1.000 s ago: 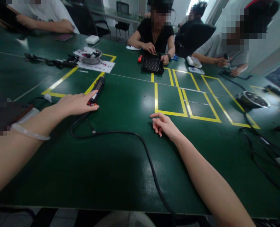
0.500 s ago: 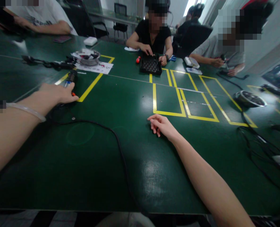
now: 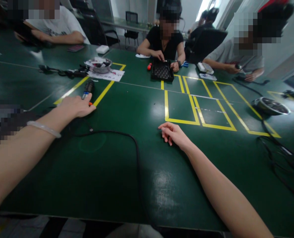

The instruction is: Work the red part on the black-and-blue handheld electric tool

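Observation:
My left hand (image 3: pixel 78 106), with a pale bangle on its wrist, lies around the near part of a black cylindrical tool (image 3: pixel 88 87) with a blue band. A bit of orange shows between the thumb and index finger; the other fingers are hidden under the hand. The tool lies between two strips of yellow tape (image 3: pixel 102 93). My right hand (image 3: pixel 173 134) rests on the green table (image 3: pixel 112 178), fingers loosely bent and apart, holding nothing. It is just in front of a yellow taped rectangle (image 3: pixel 184 121). A black cable (image 3: pixel 137 155) runs between my arms to the table's near edge.
Beyond the tool stand a metal bowl (image 3: pixel 101 66) of small items and a paper sheet (image 3: pixel 115 75). Across the table, a person's hands are at a black tray (image 3: pixel 162 71). More people sit left and right. At right lie another bowl (image 3: pixel 271 106) and tangled cables (image 3: pixel 283 148).
The view has shifted, so most things appear farther right and slightly lower. My left hand stays at the tool and my right hand keeps its place on the table.

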Demonstrator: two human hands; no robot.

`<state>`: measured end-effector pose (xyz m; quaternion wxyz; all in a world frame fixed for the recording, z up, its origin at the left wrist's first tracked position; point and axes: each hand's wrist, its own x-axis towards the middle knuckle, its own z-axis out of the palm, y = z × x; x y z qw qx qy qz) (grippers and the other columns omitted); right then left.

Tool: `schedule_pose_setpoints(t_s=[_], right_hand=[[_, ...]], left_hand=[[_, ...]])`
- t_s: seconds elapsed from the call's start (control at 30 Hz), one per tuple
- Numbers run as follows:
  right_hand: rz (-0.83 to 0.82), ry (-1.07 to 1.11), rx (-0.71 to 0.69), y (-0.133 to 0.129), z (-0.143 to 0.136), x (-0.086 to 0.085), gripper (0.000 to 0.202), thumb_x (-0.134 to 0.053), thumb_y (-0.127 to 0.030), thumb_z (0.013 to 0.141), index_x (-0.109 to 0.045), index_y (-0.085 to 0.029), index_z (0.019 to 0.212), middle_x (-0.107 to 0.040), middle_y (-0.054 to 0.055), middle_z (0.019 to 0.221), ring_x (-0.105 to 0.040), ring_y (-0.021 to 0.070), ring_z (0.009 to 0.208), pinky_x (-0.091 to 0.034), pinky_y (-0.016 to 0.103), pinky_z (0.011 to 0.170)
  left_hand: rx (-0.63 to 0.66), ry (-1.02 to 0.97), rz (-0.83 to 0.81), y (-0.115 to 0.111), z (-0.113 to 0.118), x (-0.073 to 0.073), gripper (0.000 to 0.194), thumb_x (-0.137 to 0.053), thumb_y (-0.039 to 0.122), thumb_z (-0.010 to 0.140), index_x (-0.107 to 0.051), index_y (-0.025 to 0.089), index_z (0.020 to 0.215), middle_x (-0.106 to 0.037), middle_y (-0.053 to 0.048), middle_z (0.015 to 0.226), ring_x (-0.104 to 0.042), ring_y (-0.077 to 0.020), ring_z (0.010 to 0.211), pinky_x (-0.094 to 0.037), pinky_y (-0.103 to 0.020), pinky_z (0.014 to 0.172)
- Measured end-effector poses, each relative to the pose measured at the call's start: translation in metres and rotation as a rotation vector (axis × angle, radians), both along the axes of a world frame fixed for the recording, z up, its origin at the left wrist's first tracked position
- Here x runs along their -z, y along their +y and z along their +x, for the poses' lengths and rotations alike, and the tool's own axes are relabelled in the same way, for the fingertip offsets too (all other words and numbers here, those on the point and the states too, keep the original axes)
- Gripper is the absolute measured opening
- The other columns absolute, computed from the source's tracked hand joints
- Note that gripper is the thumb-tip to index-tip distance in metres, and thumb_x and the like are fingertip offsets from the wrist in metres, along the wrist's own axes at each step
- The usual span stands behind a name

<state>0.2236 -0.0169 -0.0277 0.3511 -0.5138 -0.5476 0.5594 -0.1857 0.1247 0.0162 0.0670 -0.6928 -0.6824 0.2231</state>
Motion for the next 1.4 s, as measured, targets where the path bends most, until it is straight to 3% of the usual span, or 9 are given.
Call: schedule_pose_setpoints(t_s=[0.1,0.3,0.5,0.6,0.73,0.8,0.93,1.1,1.4], right_hand=[[0.009,0.008,-0.001,0.0,0.0,0.002,0.027,-0.058,-0.037,0.085,-0.06,-0.015,0.101,-0.055,-0.004,0.064,-0.052,0.0082,0.047,-0.037,0.016,0.031],[0.026,-0.044,0.001,-0.001,0.003,0.006,0.034,-0.06,-0.049,0.085,-0.057,-0.017,0.076,-0.049,-0.005,0.054,-0.041,0.0065,0.04,-0.028,0.018,0.034],[0.276,-0.144,0.03,-0.001,0.002,0.006,0.047,-0.055,-0.054,0.089,-0.051,-0.018,0.06,-0.037,-0.006,0.048,-0.031,0.0071,0.046,-0.024,0.022,0.046],[0.338,-0.172,0.0,-0.001,-0.001,0.007,0.039,-0.053,-0.047,0.091,-0.053,-0.018,0.065,-0.042,-0.005,0.053,-0.038,0.0085,0.05,-0.03,0.023,0.05],[0.319,-0.128,0.013,-0.001,-0.005,0.013,0.021,-0.056,-0.038,0.088,-0.055,-0.02,0.097,-0.057,-0.002,0.073,-0.053,0.0117,0.063,-0.038,0.022,0.054],[0.313,-0.131,0.029,-0.001,-0.006,0.015,0.022,-0.057,-0.038,0.087,-0.054,-0.02,0.1,-0.058,-0.002,0.078,-0.054,0.0121,0.066,-0.04,0.023,0.055],[0.34,-0.185,0.033,0.001,-0.007,0.014,0.022,-0.062,-0.04,0.084,-0.054,-0.019,0.088,-0.058,-0.001,0.077,-0.051,0.0115,0.065,-0.043,0.025,0.062],[0.337,-0.244,0.053,0.001,-0.01,0.013,0.02,-0.066,-0.033,0.077,-0.052,-0.02,0.079,-0.057,-0.004,0.069,-0.05,0.0102,0.059,-0.042,0.024,0.059],[0.039,0.048,0.059,-0.005,-0.005,0.004,0.018,-0.065,-0.03,0.073,-0.052,-0.019,0.08,-0.054,-0.008,0.05,-0.044,0.0074,0.037,-0.036,0.018,0.034]], left_hand=[[0.096,-0.004,0.044,-0.023,0.028,-0.001,0.075,-0.017,0.056,0.098,-0.025,0.009,0.157,-0.06,-0.027,0.126,-0.063,-0.0368,0.102,-0.043,-0.044,0.084],[0.234,-0.086,0.055,-0.063,0.094,0.003,0.075,-0.021,0.055,0.098,-0.028,0.009,0.157,-0.062,-0.027,0.121,-0.065,-0.0364,0.101,-0.044,-0.042,0.081],[0.387,-0.2,0.053,-0.099,0.165,0.003,0.07,-0.025,0.047,0.097,-0.032,0.012,0.158,-0.064,-0.025,0.116,-0.066,-0.0367,0.098,-0.044,-0.041,0.08],[0.458,-0.245,0.073,-0.112,0.193,0.005,0.068,-0.027,0.047,0.098,-0.035,0.014,0.157,-0.065,-0.024,0.115,-0.066,-0.0355,0.097,-0.044,-0.04,0.079],[0.525,-0.296,0.082,-0.121,0.22,0.009,0.066,-0.03,0.047,0.098,-0.034,0.019,0.158,-0.064,-0.022,0.116,-0.065,-0.0345,0.098,-0.044,-0.038,0.078],[0.552,-0.328,0.069,-0.122,0.228,0.01,0.065,-0.031,0.049,0.099,-0.033,0.022,0.159,-0.064,-0.021,0.116,-0.065,-0.0342,0.099,-0.044,-0.038,0.078],[0.587,-0.4,0.025,-0.123,0.236,0.01,0.064,-0.033,0.056,0.099,-0.035,0.03,0.157,-0.062,-0.018,0.116,-0.066,-0.0329,0.095,-0.046,-0.039,0.078],[0.615,-0.411,-0.026,-0.12,0.234,0.009,0.071,-0.035,0.063,0.096,-0.032,0.028,0.158,-0.062,-0.018,0.114,-0.067,-0.0349,0.095,-0.047,-0.042,0.082],[0.632,-0.454,-0.119,-0.112,0.223,0.006,0.092,-0.034,0.084,0.086,-0.027,0.031,0.161,-0.058,-0.018,0.127,-0.063,-0.0373,0.107,-0.044,-0.044,0.09]])
